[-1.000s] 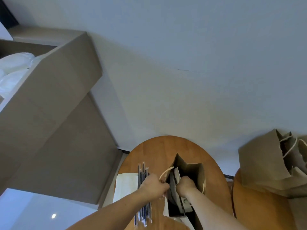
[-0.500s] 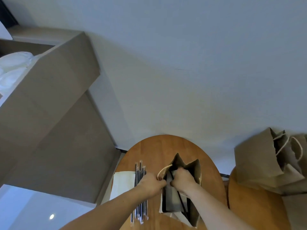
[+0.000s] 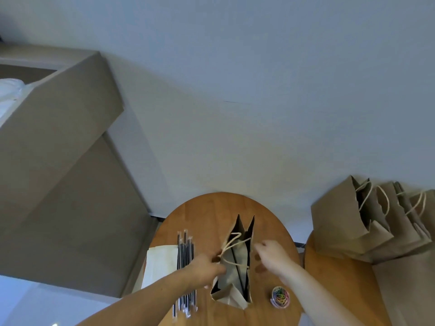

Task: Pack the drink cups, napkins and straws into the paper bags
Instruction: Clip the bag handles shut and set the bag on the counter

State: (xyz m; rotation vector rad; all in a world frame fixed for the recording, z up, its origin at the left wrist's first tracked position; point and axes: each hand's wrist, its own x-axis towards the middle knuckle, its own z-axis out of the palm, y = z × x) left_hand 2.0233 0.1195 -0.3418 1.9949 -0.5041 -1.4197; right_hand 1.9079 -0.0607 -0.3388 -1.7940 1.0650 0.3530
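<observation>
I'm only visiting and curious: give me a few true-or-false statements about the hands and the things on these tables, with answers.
1. The left hand holds the paper bag at its top edge. True.
2. The right hand holds a drink cup. False: it holds nothing, its fingers loosely spread beside the bag.
3. The straws lie on the table, left of the bag. True.
4. The tub of coloured paper clips is inside the bag. False: it stands on the table, right of the bag.
5. The other paper bags lie flat and folded. False: they stand open, leaning, at the right.
</observation>
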